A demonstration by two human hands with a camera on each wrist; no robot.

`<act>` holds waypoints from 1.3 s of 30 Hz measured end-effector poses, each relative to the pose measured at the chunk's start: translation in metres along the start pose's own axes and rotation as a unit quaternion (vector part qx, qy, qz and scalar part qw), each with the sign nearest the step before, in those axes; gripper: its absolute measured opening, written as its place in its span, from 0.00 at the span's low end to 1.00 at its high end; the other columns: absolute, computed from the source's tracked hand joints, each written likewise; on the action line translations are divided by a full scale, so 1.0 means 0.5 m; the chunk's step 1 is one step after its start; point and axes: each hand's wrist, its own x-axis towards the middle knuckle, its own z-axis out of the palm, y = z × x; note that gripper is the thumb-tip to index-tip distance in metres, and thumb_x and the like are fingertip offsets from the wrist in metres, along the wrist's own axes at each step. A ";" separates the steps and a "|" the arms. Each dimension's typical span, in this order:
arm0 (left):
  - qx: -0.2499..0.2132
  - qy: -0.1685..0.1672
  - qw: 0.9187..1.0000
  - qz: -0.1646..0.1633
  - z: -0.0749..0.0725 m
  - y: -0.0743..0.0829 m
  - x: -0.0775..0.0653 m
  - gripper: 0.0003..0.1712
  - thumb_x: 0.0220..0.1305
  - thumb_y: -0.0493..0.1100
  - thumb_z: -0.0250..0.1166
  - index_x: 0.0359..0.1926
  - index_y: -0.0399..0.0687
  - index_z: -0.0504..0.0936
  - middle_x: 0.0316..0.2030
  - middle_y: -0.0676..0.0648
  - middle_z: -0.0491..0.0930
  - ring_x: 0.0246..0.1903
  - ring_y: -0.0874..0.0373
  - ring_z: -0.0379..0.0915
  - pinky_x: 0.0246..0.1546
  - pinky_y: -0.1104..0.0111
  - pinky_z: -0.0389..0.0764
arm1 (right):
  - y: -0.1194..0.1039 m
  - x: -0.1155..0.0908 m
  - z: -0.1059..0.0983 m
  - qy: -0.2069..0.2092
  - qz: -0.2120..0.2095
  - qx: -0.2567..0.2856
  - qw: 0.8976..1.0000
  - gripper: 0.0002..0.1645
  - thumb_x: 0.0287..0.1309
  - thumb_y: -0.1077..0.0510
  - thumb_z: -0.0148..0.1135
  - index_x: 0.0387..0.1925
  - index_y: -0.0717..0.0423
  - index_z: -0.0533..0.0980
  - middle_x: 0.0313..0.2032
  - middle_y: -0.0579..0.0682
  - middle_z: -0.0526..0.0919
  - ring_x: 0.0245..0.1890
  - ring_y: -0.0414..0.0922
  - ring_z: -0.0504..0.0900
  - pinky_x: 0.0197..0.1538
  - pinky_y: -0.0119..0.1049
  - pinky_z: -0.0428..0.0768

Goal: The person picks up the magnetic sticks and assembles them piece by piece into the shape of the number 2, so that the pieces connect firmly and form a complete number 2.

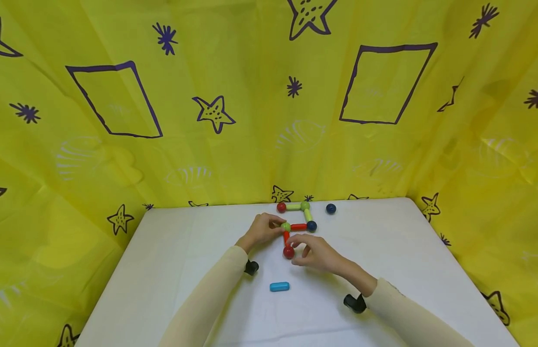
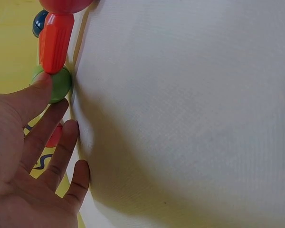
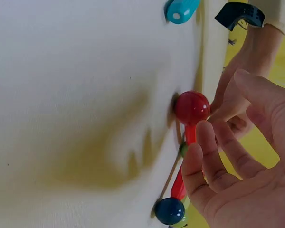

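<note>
A zigzag of coloured balls and short rods lies on the white table. My left hand (image 1: 263, 230) pinches the green ball (image 1: 286, 226) at its near left corner, thumb against it in the left wrist view. From that ball one red rod (image 1: 299, 227) runs right to a dark blue ball (image 1: 311, 226), and another red rod (image 2: 57, 42) runs toward me to a red ball (image 1: 288, 252). My right hand (image 1: 318, 254) hovers beside this red ball, fingers loosely bent and holding nothing; in the right wrist view the red ball (image 3: 192, 108) sits just past the fingertips.
Farther back, light green rods (image 1: 293, 206) link another green ball (image 1: 305, 206) and red ball (image 1: 281, 207). A loose dark blue ball (image 1: 331, 208) lies at the back right. Nearer me is a light blue rod (image 1: 279, 286). A yellow patterned curtain (image 1: 251, 159) borders the table.
</note>
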 end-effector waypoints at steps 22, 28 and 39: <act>0.001 0.002 1.000 0.010 -0.002 -0.001 0.002 0.16 0.66 0.41 0.72 0.54 0.46 0.89 0.45 0.48 0.89 0.39 0.58 0.79 0.44 0.69 0.80 | -0.027 -0.010 0.079 -0.134 -0.017 0.032 0.990 0.20 0.60 0.63 0.73 0.53 0.52 0.81 0.43 0.46 0.87 0.36 0.35 0.80 0.46 0.31 0.81; 0.001 0.003 1.000 0.011 -0.003 0.002 0.001 0.16 0.66 0.41 0.72 0.54 0.46 0.89 0.44 0.48 0.89 0.37 0.58 0.78 0.43 0.69 0.79 | -0.030 -0.001 0.088 -0.153 -0.024 0.016 0.988 0.17 0.60 0.64 0.72 0.50 0.50 0.83 0.41 0.43 0.86 0.38 0.36 0.80 0.48 0.32 0.81; 0.005 0.008 1.000 0.022 -0.001 -0.003 0.002 0.16 0.65 0.40 0.73 0.53 0.45 0.89 0.43 0.48 0.89 0.35 0.60 0.77 0.40 0.71 0.78 | -0.037 0.006 0.097 -0.166 -0.031 -0.025 0.985 0.15 0.60 0.66 0.71 0.48 0.49 0.84 0.37 0.41 0.82 0.36 0.36 0.77 0.48 0.30 0.78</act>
